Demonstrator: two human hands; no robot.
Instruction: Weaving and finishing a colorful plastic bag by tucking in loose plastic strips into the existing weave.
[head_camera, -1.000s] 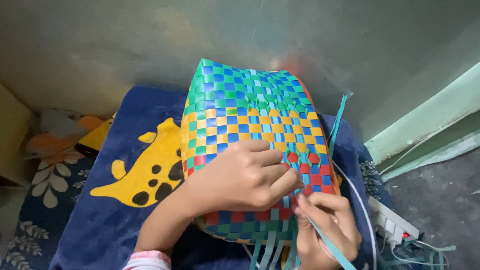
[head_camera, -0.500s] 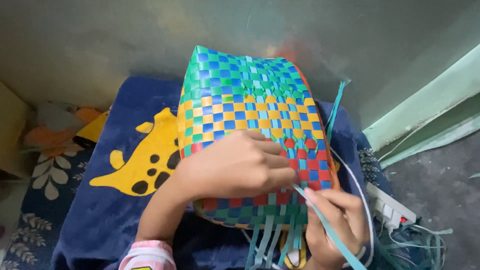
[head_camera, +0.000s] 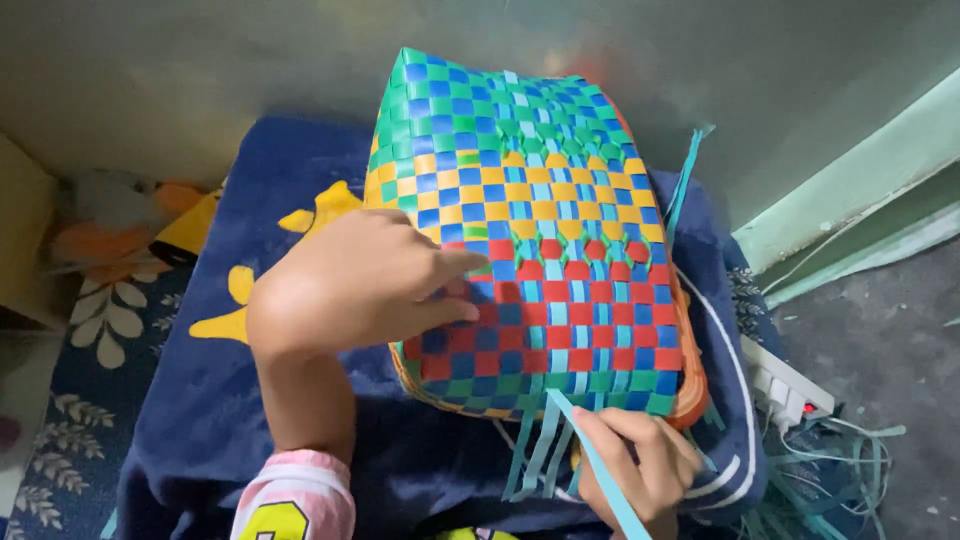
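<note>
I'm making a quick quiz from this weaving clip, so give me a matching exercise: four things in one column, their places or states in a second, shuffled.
1. left hand
2. right hand
3. woven basket
4. power strip

a. pinches a light blue strip
b. lies on the dark blue blanket
c. pressed flat on the weave
d. on the floor at right

Pairs: 1-c, 2-a, 3-b, 4-d

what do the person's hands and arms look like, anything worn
Both hands are bare: no gloves, rings or watch visible. The left hand has a bare forearm ending in a pink and white striped sleeve with a yellow marking. The right hand shows no sleeve in view.
</note>
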